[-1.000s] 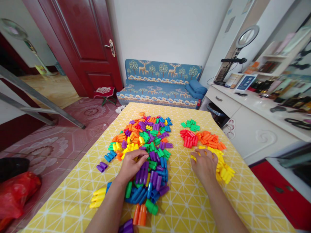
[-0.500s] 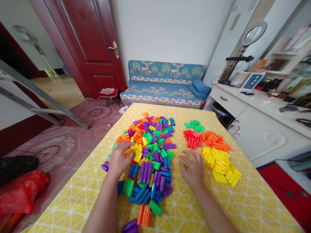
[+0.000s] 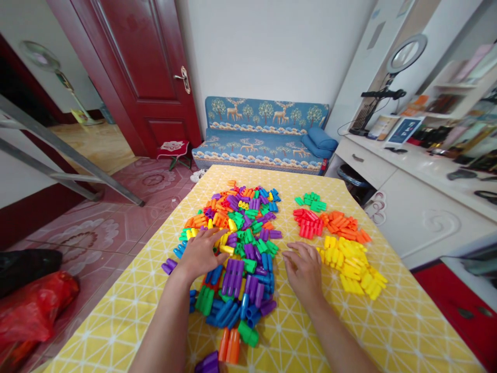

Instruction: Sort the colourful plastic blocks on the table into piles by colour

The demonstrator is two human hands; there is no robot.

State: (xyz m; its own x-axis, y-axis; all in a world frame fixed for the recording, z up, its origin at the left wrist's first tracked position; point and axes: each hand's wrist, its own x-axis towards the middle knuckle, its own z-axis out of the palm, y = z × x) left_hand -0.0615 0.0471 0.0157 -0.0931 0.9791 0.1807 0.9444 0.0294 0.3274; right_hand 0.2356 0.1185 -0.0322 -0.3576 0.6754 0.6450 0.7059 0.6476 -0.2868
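Observation:
A mixed heap of bullet-shaped plastic building blocks (image 3: 233, 272) in purple, blue, green, orange, red and yellow lies on the table. My left hand (image 3: 200, 254) reaches over the heap's left side, thumb and fingers apart around some yellow blocks (image 3: 225, 249); its fingertips are partly lost among the pieces. My right hand (image 3: 305, 269) hovers low over or rests on the cloth between the heap and the sorted piles, its fingers loosely bent and nothing visible in them. Just right of it lies a pile of yellow blocks (image 3: 353, 264).
Beyond my right hand are separate piles of red blocks (image 3: 308, 223), orange blocks (image 3: 345, 225) and green blocks (image 3: 311, 201). A yellow patterned cloth (image 3: 128, 316) covers the table. A blue sofa (image 3: 264, 134) stands behind it, a white dresser (image 3: 411, 191) to the right.
My left hand has shifted right over the heap and its thumb and fingers have spread, uncovering yellow and blue blocks on its left. My right hand has moved slightly left and down.

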